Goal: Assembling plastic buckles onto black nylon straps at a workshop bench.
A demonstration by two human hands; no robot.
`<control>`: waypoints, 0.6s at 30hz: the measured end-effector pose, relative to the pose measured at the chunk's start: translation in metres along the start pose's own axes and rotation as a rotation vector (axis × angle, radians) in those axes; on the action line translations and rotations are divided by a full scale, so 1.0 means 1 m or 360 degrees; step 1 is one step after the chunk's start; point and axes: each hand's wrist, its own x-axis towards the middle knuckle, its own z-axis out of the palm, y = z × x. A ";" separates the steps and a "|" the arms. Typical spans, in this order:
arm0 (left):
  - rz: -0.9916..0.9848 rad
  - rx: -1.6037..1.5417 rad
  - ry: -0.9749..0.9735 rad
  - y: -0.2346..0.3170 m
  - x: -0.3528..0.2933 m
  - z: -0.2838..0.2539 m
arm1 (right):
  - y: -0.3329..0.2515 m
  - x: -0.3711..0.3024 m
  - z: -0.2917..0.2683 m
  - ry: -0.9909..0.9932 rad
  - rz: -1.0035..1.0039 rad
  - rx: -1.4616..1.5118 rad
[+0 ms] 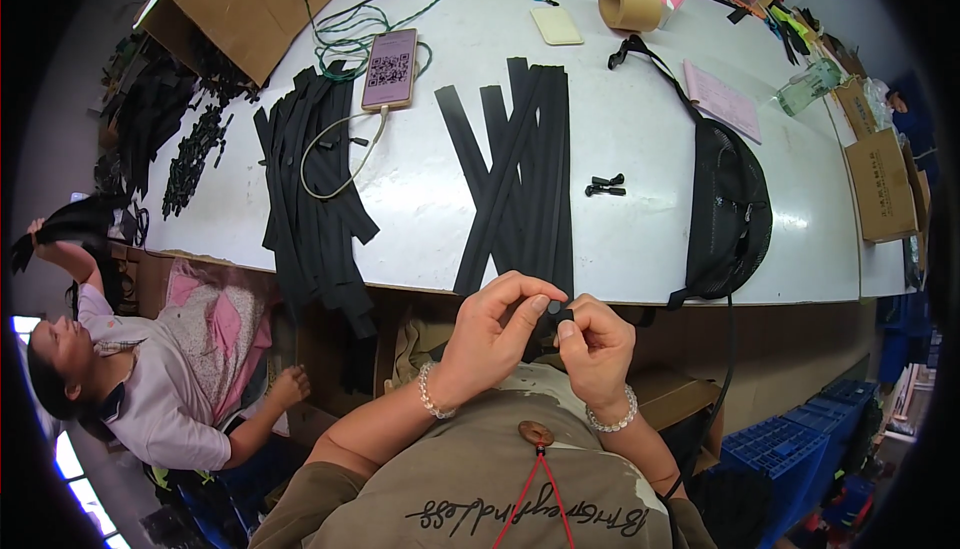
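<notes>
Black piece [563,314] sits between the left hand [490,334] and the right hand [600,349], close to the near edge of the white tabletop [640,249]. Both grips pinch it with thumb and finger, hiding most of it. It could slip and fall, I think, because it looks small and only fingertips hold it. Long black straps [540,169] nearby look flat and bendy; a bump might slide them. Small black bits [606,187] look hard and shiny.
</notes>
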 end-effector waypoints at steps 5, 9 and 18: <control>0.0021 0.0061 -0.0081 0.004 0.002 -0.003 | 0.001 -0.001 -0.001 0.0012 -0.0077 -0.0189; -0.0027 0.0044 -0.0111 0.003 0.002 -0.006 | 0.000 -0.001 -0.001 0.0000 -0.0073 -0.0204; -0.0307 -0.0441 -0.0172 -0.008 0.005 -0.005 | -0.007 0.000 0.000 -0.0024 0.0336 0.0096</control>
